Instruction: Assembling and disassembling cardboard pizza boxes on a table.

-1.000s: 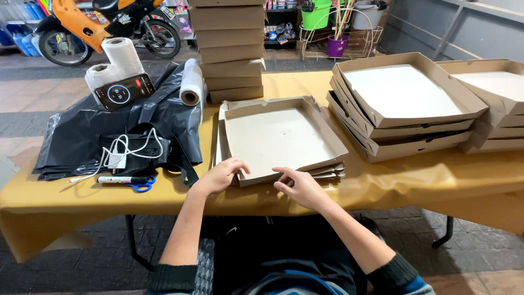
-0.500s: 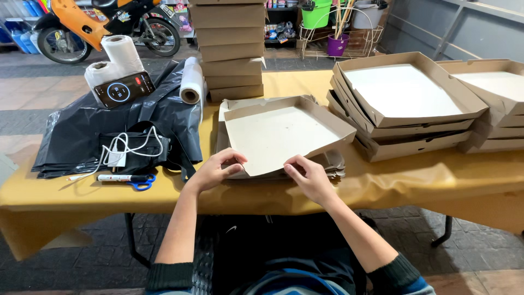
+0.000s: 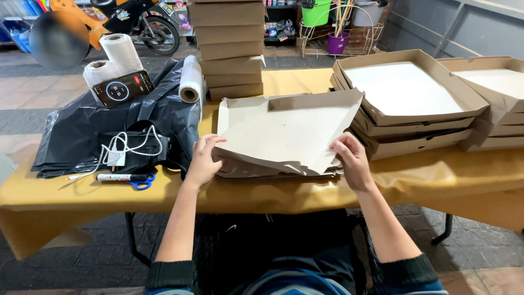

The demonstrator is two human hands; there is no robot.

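Note:
A half-folded brown cardboard box (image 3: 284, 131) is tilted up in front of me, its near edge raised over a thin pile of flat cardboard blanks (image 3: 273, 173) on the yellow-covered table (image 3: 98, 194). My left hand (image 3: 203, 159) grips the box's near left corner. On the right edge of the same box, my right hand (image 3: 352, 161) holds on with fingers curled over the flap.
Folded open boxes (image 3: 409, 104) are stacked at the right, with more (image 3: 496, 101) at the far right. A tall stack of closed boxes (image 3: 226, 46) stands behind. Left lie black plastic bags (image 3: 87, 128), bag rolls (image 3: 191, 79), a phone (image 3: 123, 87), a white cable (image 3: 123, 147), scissors and a marker (image 3: 128, 178).
The box was lying flat a second ago; both hands have lifted its near edge and spread to its left and right sides, and its walls now stand partly folded.

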